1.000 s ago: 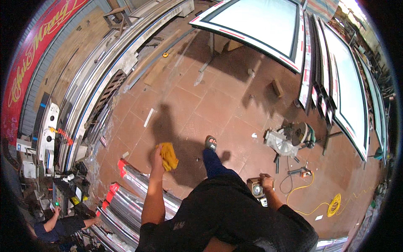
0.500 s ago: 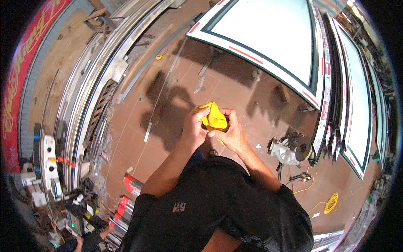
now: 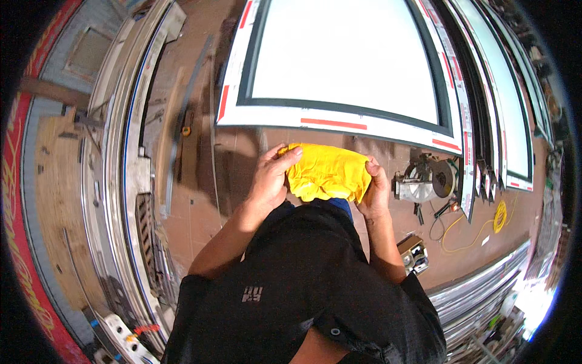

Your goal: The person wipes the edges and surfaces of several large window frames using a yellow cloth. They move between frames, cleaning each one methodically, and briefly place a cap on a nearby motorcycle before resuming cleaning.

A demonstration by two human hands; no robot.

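A yellow cloth (image 3: 328,171) is stretched between my two hands in front of my body, with creases across its middle and lower part. My left hand (image 3: 271,178) pinches its left end, the thumb lying on top. At the opposite end my right hand (image 3: 377,187) grips the edge between thumb and fingers. Just beyond the cloth lies a large framed panel (image 3: 345,67) with a bright white face, a dark inner border and white film with red strips along its frame. Neither hand touches the panel.
A saw-like machine (image 3: 424,179) with a round disc stands on the floor at the right, near a coiled yellow cord (image 3: 499,217). More framed panels (image 3: 509,103) line the right side. Long metal profiles (image 3: 124,139) fill the left. An open box (image 3: 413,255) sits by my right forearm.
The cloth was bunched up between my hands and is now spread wider, with my hands farther apart. My view has turned, and the framed panel now appears closer in front of me.
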